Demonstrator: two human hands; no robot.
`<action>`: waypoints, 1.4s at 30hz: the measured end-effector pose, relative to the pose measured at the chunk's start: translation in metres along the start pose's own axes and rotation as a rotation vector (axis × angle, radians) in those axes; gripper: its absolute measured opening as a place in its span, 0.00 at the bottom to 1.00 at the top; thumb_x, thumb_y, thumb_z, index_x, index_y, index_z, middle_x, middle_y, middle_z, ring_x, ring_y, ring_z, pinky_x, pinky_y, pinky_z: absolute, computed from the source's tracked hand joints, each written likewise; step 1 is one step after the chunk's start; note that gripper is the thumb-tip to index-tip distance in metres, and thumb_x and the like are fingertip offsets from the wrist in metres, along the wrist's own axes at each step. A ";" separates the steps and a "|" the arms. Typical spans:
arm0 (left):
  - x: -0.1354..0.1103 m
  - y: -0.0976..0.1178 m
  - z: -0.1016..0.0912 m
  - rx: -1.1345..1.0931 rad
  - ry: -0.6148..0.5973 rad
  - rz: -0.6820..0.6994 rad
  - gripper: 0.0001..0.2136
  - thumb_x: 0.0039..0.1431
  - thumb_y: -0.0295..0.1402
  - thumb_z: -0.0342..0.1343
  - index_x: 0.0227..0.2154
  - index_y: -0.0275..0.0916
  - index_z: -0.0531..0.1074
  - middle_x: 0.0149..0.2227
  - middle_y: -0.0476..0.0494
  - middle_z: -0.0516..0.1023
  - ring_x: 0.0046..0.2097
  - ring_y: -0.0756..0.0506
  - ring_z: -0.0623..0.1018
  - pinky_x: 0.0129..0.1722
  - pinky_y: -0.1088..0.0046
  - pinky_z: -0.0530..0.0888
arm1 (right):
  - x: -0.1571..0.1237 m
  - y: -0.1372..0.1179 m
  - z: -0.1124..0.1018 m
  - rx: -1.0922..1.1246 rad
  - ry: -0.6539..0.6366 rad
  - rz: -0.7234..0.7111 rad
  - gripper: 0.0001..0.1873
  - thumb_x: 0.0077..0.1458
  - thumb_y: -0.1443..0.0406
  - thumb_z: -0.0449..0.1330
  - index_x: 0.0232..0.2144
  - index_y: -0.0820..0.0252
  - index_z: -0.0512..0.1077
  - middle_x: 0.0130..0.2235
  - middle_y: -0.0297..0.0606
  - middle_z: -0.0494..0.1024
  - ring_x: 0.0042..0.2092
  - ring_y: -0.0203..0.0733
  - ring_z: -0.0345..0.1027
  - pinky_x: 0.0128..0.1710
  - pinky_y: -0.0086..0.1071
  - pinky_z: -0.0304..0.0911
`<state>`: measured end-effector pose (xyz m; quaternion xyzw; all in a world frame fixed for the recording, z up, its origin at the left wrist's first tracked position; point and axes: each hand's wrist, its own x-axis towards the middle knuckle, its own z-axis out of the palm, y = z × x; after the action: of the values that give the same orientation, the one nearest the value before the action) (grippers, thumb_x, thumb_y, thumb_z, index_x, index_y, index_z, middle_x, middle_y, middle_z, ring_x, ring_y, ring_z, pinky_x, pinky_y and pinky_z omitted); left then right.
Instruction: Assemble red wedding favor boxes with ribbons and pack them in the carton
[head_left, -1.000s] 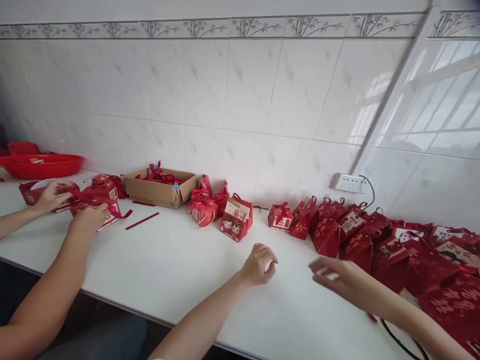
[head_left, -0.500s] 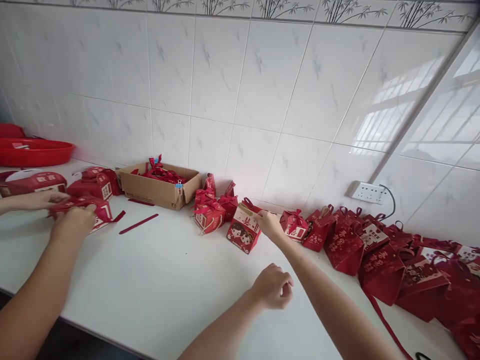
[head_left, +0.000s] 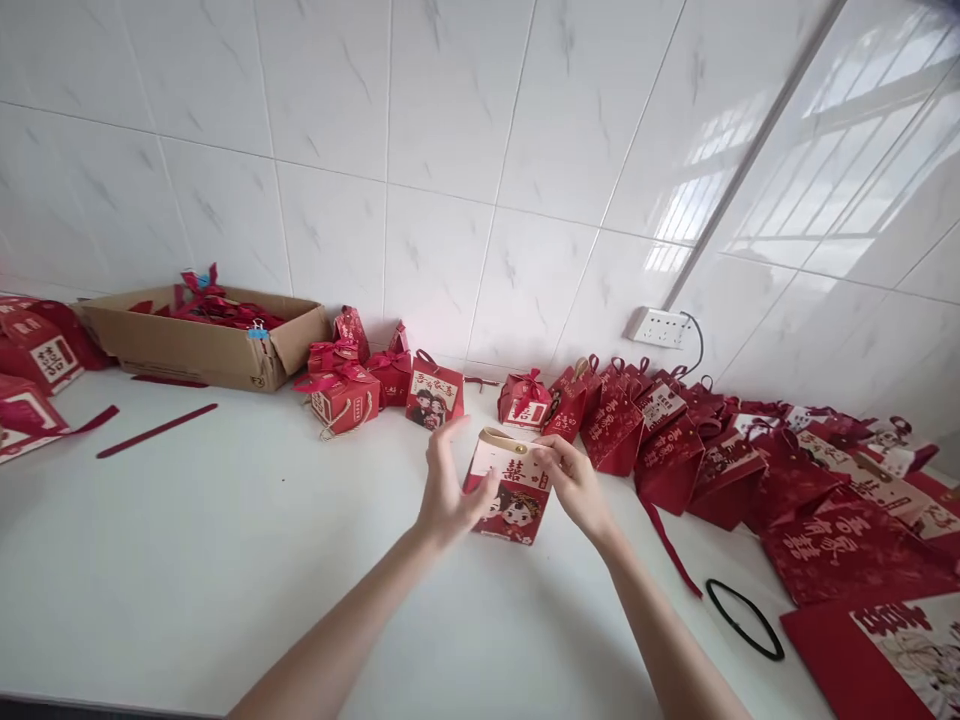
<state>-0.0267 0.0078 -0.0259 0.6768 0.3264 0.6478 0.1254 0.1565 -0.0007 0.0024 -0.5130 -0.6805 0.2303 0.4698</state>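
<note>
A red and white gift box [head_left: 511,505], printed with two cartoon figures and a large character, stands upright on the white table in front of me. A tan strap with a gold stud runs along its top edge. My right hand [head_left: 574,485] pinches the box's upper right corner between thumb and fingers. On the other side, my left hand [head_left: 452,487] is spread, its fingers raised beside the left edge and its thumb over the front face. Whether that thumb presses on the card I cannot tell. Behind the box, a smaller red gift box [head_left: 435,395] stands near the wall.
A cardboard carton [head_left: 195,350] of red ribbon pieces sits at the back left. Several ribbon-tied boxes [head_left: 345,400] stand beside it. Rows of red gift bags [head_left: 675,460] fill the right side. A black loop [head_left: 744,620] and a wall socket [head_left: 660,327] are also there.
The box in my right hand has come forward, away from the wall. My left hand has risen from the table to the box's left side and opened. The view has turned right; a co-worker's hands are out of view.
</note>
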 end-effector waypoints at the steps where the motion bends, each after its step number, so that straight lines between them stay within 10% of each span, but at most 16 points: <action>1: 0.001 -0.002 0.002 -0.044 -0.054 -0.090 0.25 0.55 0.38 0.55 0.54 0.41 0.55 0.53 0.35 0.66 0.56 0.40 0.67 0.53 0.58 0.66 | -0.003 0.000 0.000 0.013 -0.015 0.002 0.17 0.58 0.52 0.50 0.32 0.59 0.67 0.28 0.35 0.73 0.29 0.39 0.65 0.27 0.30 0.61; 11: -0.003 -0.006 0.006 -0.252 -0.132 -0.380 0.15 0.55 0.43 0.56 0.41 0.39 0.66 0.37 0.44 0.75 0.38 0.48 0.76 0.38 0.73 0.72 | 0.018 -0.048 0.004 -0.348 -0.184 -0.327 0.14 0.56 0.59 0.58 0.43 0.59 0.72 0.41 0.43 0.77 0.40 0.45 0.71 0.40 0.37 0.64; 15: -0.004 -0.005 0.005 -0.166 -0.114 -0.363 0.12 0.58 0.43 0.52 0.30 0.38 0.66 0.23 0.53 0.66 0.25 0.53 0.65 0.27 0.78 0.65 | 0.025 -0.055 0.010 -0.269 -0.230 -0.296 0.08 0.58 0.64 0.56 0.32 0.58 0.75 0.33 0.37 0.78 0.33 0.39 0.71 0.34 0.31 0.63; 22: -0.005 -0.006 0.007 -0.147 -0.130 -0.383 0.15 0.58 0.44 0.52 0.23 0.39 0.59 0.20 0.54 0.59 0.24 0.53 0.61 0.25 0.78 0.61 | 0.012 -0.025 -0.002 0.033 0.064 -0.104 0.12 0.56 0.57 0.55 0.29 0.59 0.72 0.32 0.38 0.78 0.35 0.41 0.72 0.36 0.32 0.66; 42: 0.015 0.006 0.025 -0.279 -0.339 -0.453 0.13 0.48 0.41 0.61 0.22 0.35 0.69 0.21 0.51 0.68 0.25 0.53 0.67 0.24 0.79 0.65 | 0.001 -0.005 -0.002 0.263 0.001 -0.040 0.10 0.49 0.58 0.59 0.26 0.60 0.70 0.24 0.31 0.71 0.24 0.32 0.60 0.22 0.25 0.56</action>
<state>-0.0021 0.0189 -0.0135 0.6615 0.3514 0.5198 0.4107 0.1555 -0.0022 0.0077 -0.4332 -0.6542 0.3080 0.5380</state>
